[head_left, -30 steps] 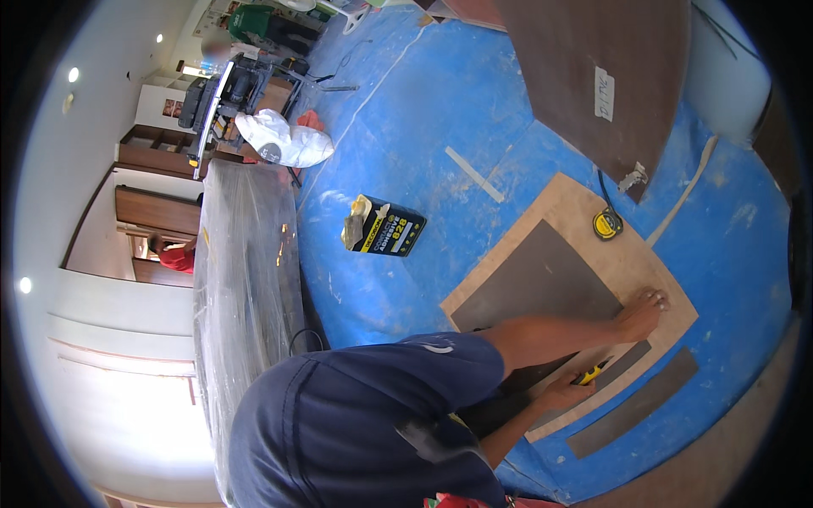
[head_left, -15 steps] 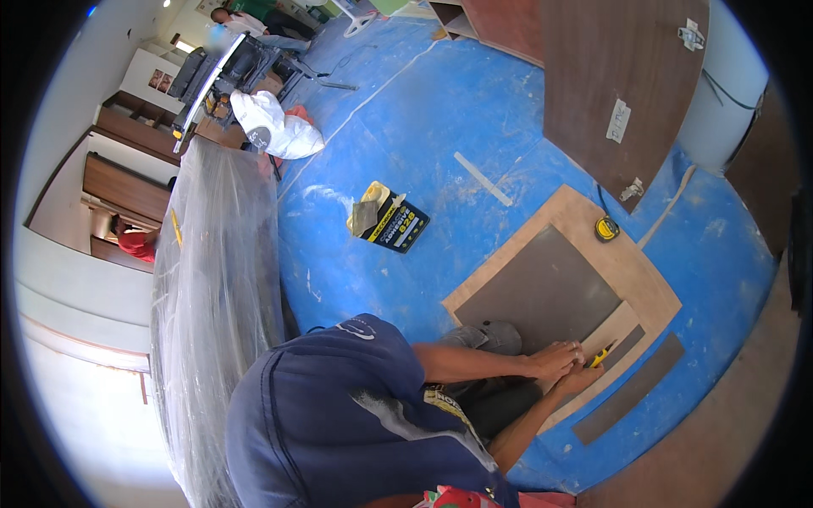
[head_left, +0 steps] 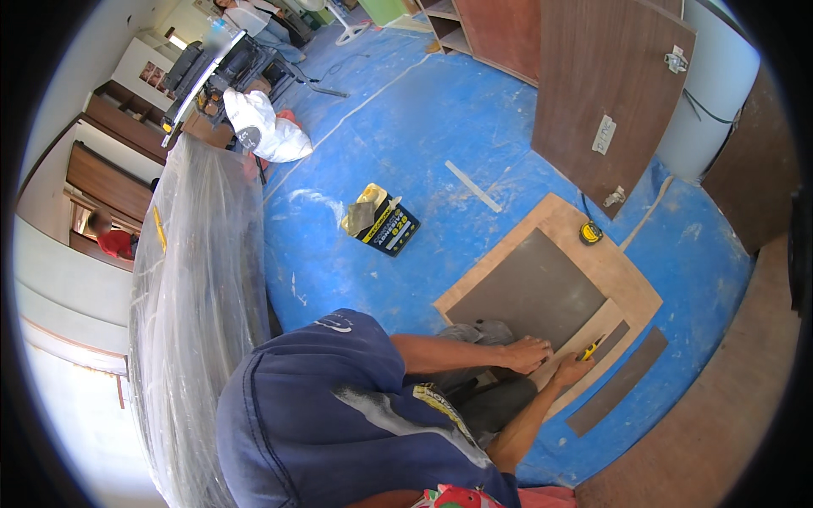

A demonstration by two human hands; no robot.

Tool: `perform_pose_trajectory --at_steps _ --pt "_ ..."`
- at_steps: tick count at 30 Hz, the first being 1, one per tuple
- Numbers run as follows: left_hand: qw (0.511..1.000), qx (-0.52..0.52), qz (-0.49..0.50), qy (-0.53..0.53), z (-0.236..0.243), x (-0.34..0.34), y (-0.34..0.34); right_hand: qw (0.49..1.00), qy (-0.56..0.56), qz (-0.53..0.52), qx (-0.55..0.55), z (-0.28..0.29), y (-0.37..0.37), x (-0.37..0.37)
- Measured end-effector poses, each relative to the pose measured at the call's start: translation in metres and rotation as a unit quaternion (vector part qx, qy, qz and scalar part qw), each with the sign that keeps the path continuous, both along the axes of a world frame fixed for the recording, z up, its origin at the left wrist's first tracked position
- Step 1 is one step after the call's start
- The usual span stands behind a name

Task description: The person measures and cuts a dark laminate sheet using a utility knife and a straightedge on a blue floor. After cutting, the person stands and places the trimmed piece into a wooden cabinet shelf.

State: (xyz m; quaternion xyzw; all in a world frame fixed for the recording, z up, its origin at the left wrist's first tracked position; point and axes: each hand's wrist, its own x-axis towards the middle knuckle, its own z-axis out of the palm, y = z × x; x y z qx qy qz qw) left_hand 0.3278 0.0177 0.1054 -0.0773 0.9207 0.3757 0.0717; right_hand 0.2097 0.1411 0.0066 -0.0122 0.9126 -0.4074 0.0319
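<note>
My left hand rests on the pale wooden strip, fingers bent against it. My right hand grips a yellow utility knife, blade pointing up and away, beside a narrow dark piece. The strip lies along a large dark sheet on a light plywood board. Another loose dark strip lies on the blue floor sheet beside the board. A yellow tape measure sits at the board's far edge.
A dark adhesive can stands on the blue sheet. Left are plastic-wrapped material, a white sack and a saw stand. Brown cabinet panels stand right. Others are present: one in white, one in red.
My left hand has moved from the board's right side down to the wooden strip, near my right hand, which still holds the knife. The camera's view has shifted.
</note>
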Motion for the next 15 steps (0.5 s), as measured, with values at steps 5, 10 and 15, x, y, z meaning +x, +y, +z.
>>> perform_pose_trajectory --at_steps 5,10,15 --pt "0.998 -0.035 -0.011 -0.044 -0.013 -0.061 -0.005 0.999 -0.039 -0.017 0.014 0.007 -0.002 0.003" --pt "0.997 -0.054 0.033 0.033 -0.028 -0.142 0.004 0.995 -0.049 -0.041 -0.078 0.01 -0.003 0.007" --pt "0.998 -0.057 0.034 -0.02 -0.039 -0.156 0.008 0.994 -0.073 -0.032 -0.07 0.012 0.005 0.003"
